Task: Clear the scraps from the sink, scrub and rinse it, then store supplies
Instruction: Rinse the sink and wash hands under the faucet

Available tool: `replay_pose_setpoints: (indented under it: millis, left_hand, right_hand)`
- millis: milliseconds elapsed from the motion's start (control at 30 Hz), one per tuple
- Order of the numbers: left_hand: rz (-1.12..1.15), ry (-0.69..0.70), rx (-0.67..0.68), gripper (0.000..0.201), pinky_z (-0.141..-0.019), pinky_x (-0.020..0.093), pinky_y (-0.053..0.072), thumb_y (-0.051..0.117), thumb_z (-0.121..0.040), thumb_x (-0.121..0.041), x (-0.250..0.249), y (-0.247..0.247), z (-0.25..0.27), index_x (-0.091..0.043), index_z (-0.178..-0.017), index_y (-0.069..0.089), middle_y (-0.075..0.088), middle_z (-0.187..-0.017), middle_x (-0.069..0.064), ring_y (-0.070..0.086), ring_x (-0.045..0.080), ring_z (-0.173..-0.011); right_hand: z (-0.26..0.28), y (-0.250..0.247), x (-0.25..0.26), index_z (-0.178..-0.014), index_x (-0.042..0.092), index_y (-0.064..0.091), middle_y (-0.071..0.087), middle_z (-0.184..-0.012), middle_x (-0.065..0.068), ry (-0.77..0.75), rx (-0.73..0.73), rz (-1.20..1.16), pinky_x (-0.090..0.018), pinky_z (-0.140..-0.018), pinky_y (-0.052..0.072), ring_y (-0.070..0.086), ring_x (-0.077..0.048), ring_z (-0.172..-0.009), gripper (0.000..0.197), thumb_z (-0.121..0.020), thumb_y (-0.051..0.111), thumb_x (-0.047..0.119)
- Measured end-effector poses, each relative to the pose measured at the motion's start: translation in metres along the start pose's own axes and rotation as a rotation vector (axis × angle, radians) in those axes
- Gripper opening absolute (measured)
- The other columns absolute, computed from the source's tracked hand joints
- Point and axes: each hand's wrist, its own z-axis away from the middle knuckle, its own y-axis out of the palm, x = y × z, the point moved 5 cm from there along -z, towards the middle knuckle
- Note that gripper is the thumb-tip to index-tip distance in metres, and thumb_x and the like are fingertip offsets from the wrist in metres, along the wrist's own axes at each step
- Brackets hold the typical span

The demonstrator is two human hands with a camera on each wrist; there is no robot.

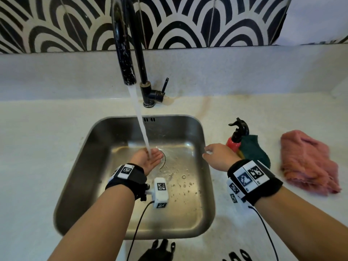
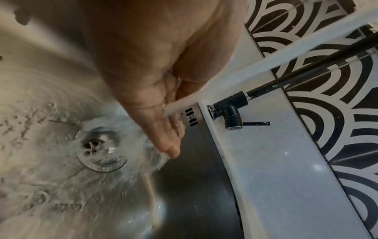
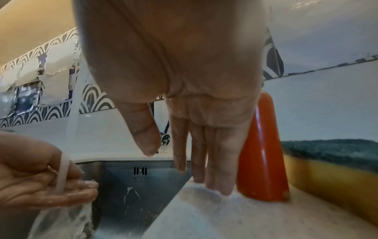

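My left hand (image 1: 148, 160) lies palm up, fingers straight and cupped slightly, holding nothing, under the white stream of water (image 1: 140, 121) from the tall black tap (image 1: 130, 53). It hangs above the round drain (image 2: 101, 148) of the wet stainless steel sink (image 1: 105, 132). My right hand (image 1: 218, 157) hangs empty with loose fingers over the sink's right rim, near the red spray bottle (image 1: 233, 144) and green-and-yellow sponge (image 1: 254, 149). A pink cloth (image 1: 308, 162) lies farther right.

sinks 1 (image 1: 205, 166) | faucets 1 (image 1: 143, 53) | spray bottles 1 (image 1: 235, 140) | sponges 1 (image 1: 254, 149) | cloths 1 (image 1: 308, 162) | hands 2 (image 1: 148, 161)
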Motion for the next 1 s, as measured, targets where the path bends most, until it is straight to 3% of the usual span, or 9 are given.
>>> replay_pose_setpoints:
  millis: [133, 267, 500, 600, 667, 733, 833, 933, 1000]
  left_hand:
    - [0.006, -0.023, 0.019, 0.04, -0.097, 0.036, 0.043, 0.027, -0.104, -0.021, 0.007, 0.013, -0.005, 0.006, -0.11, 0.055, 0.059, -0.121, 0.022, 0.056, 0.032, -0.117]
    - [-0.041, -0.029, 0.028, 0.039, -0.1, 0.037, 0.039, 0.025, -0.103, -0.021, 0.008, 0.041, -0.01, 0.0, -0.089, 0.055, 0.061, -0.094, 0.015, 0.053, 0.031, -0.121]
    - [-0.117, 0.147, 0.08, 0.027, -0.058, 0.025, 0.036, 0.036, -0.099, -0.019, -0.042, 0.129, -0.012, -0.018, -0.073, 0.045, 0.044, -0.074, -0.001, 0.043, 0.012, -0.062]
    - [-0.17, 0.165, 0.053, 0.02, -0.073, 0.029, 0.045, 0.038, -0.097, -0.019, -0.045, 0.13, -0.008, -0.014, -0.096, 0.057, 0.053, -0.091, 0.002, 0.06, 0.02, -0.086]
    - [-0.175, 0.138, 0.045, 0.034, -0.095, 0.037, 0.041, 0.033, -0.102, -0.02, -0.036, 0.12, -0.002, -0.004, -0.126, 0.051, 0.054, -0.117, 0.009, 0.052, 0.026, -0.121]
    - [-0.186, 0.124, 0.015, 0.039, -0.102, 0.041, 0.036, 0.032, -0.103, -0.022, -0.023, 0.101, 0.003, -0.001, -0.133, 0.047, 0.051, -0.134, 0.014, 0.046, 0.03, -0.128]
    - [-0.215, 0.125, -0.026, 0.034, -0.097, 0.038, 0.04, 0.034, -0.102, -0.018, -0.007, 0.065, 0.002, -0.001, -0.125, 0.052, 0.055, -0.123, 0.011, 0.053, 0.028, -0.118]
    - [-0.252, 0.126, -0.077, 0.017, -0.069, 0.029, 0.043, 0.041, -0.099, -0.012, -0.005, 0.026, 0.01, -0.008, -0.103, 0.057, 0.057, -0.095, 0.006, 0.057, 0.018, -0.08]
    - [-0.289, 0.142, -0.105, 0.012, -0.066, 0.027, 0.042, 0.044, -0.098, -0.011, -0.011, 0.003, 0.016, -0.009, -0.103, 0.055, 0.057, -0.092, 0.006, 0.054, 0.015, -0.075]
  right_hand:
    - [-0.004, -0.002, -0.002, -0.128, 0.008, 0.054, 0.056, -0.133, -0.009, 0.018, -0.012, 0.004, -0.036, -0.105, 0.041, 0.052, -0.026, -0.122, 0.037, -0.097, 0.043, 0.024]
    - [-0.006, 0.0, -0.009, -0.132, 0.011, 0.052, 0.055, -0.135, -0.007, 0.044, -0.01, -0.021, -0.036, -0.106, 0.041, 0.052, -0.025, -0.123, 0.04, -0.096, 0.043, 0.024]
    - [-0.004, 0.002, -0.012, -0.125, 0.011, 0.058, 0.061, -0.128, -0.009, 0.03, 0.007, -0.007, -0.031, -0.099, 0.045, 0.056, -0.025, -0.117, 0.033, -0.097, 0.043, 0.019]
    - [-0.005, 0.001, -0.014, -0.122, 0.011, 0.061, 0.063, -0.123, -0.009, 0.016, 0.026, -0.011, -0.032, -0.096, 0.048, 0.059, -0.025, -0.112, 0.032, -0.096, 0.043, 0.018]
    - [-0.005, 0.0, -0.017, -0.126, 0.012, 0.058, 0.061, -0.128, -0.008, 0.01, 0.027, -0.031, -0.032, -0.098, 0.045, 0.056, -0.025, -0.117, 0.034, -0.097, 0.044, 0.02]
    - [-0.004, 0.0, -0.019, -0.133, 0.013, 0.052, 0.056, -0.135, -0.006, 0.001, 0.036, -0.035, -0.031, -0.101, 0.042, 0.053, -0.024, -0.122, 0.039, -0.097, 0.044, 0.023]
    - [-0.006, -0.001, -0.017, -0.136, 0.016, 0.049, 0.055, -0.135, -0.004, -0.015, 0.042, -0.068, -0.031, -0.099, 0.042, 0.053, -0.022, -0.121, 0.042, -0.096, 0.045, 0.029]
    - [-0.011, -0.001, -0.007, -0.13, 0.017, 0.054, 0.058, -0.131, -0.003, -0.061, 0.049, -0.13, -0.03, -0.099, 0.043, 0.054, -0.019, -0.118, 0.037, -0.095, 0.049, 0.028]
    - [-0.016, 0.001, 0.009, -0.122, 0.017, 0.059, 0.06, -0.126, -0.001, -0.123, 0.054, -0.165, -0.027, -0.097, 0.043, 0.056, -0.018, -0.115, 0.032, -0.094, 0.052, 0.027]
